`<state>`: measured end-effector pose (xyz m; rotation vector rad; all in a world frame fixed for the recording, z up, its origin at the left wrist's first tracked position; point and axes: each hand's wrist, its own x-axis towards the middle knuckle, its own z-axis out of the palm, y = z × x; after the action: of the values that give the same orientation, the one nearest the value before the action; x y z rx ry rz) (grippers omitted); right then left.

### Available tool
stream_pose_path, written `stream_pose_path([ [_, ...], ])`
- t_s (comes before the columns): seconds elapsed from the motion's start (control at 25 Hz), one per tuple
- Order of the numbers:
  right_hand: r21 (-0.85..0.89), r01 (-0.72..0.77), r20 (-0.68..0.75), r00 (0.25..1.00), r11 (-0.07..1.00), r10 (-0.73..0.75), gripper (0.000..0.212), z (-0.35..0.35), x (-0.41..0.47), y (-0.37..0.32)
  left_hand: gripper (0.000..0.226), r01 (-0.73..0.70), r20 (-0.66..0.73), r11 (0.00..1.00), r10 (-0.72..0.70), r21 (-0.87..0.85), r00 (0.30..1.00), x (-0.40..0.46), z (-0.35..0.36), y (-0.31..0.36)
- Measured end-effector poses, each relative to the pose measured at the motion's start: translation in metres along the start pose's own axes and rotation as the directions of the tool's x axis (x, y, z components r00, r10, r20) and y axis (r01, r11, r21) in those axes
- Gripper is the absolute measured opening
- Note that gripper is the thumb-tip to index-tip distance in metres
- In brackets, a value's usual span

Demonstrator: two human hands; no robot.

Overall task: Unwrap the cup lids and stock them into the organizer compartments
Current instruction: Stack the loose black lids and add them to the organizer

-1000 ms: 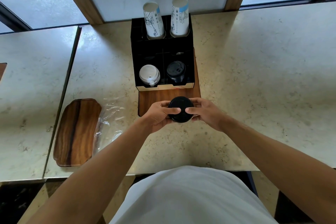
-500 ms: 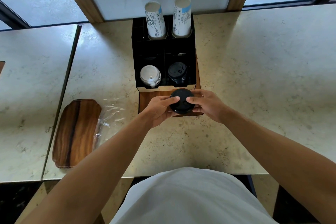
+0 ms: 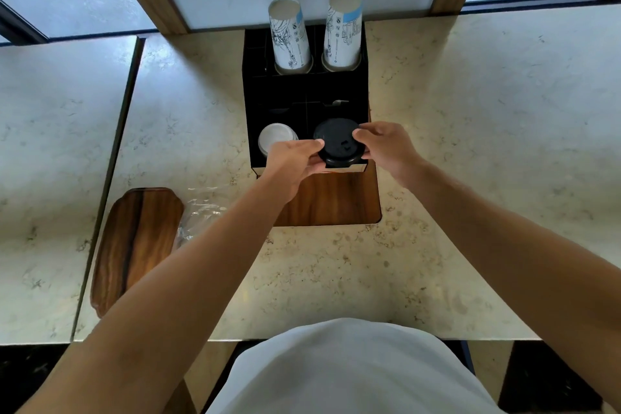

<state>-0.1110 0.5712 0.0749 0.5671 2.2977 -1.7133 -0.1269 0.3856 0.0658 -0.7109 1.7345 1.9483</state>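
A stack of black cup lids is held over the front right compartment of the black organizer. My left hand grips its left side and my right hand grips its right side. White lids fill the front left compartment, partly hidden behind my left hand. Whatever lies under the black stack in the right compartment is hidden.
Two stacks of paper cups stand in the organizer's back slots. The organizer sits on a wooden board. An empty clear plastic wrapper lies left of it, beside a wooden tray. A seam splits the marble counter.
Both hands have carried the black lid stack forward, from above the wooden board to over the organizer's front right compartment.
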Motion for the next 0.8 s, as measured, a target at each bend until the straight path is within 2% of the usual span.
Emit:
stream_pose_path([
  [0.16,-0.099,0.066,-0.084,0.994,0.993,-0.074,0.037,0.001,0.023,-0.024,0.012,-0.040,-0.098,0.999,0.039,-0.001,0.994,0.017,0.006,0.012],
  [0.28,-0.301,0.131,-0.132,0.975,0.945,-0.177,0.038,0.006,0.035,-0.033,0.018,-0.042,-0.183,0.999,0.046,0.027,0.982,0.026,0.009,0.013],
  [0.56,-0.484,0.164,-0.100,0.965,0.860,-0.240,0.027,0.020,0.049,-0.027,0.022,0.000,-0.246,0.998,0.016,0.065,0.969,0.037,0.007,0.005],
  [0.8,-0.585,0.164,-0.051,0.970,0.794,-0.238,0.032,0.022,0.056,-0.020,0.019,0.038,-0.234,0.989,-0.003,0.144,0.972,0.040,0.013,0.007],
])
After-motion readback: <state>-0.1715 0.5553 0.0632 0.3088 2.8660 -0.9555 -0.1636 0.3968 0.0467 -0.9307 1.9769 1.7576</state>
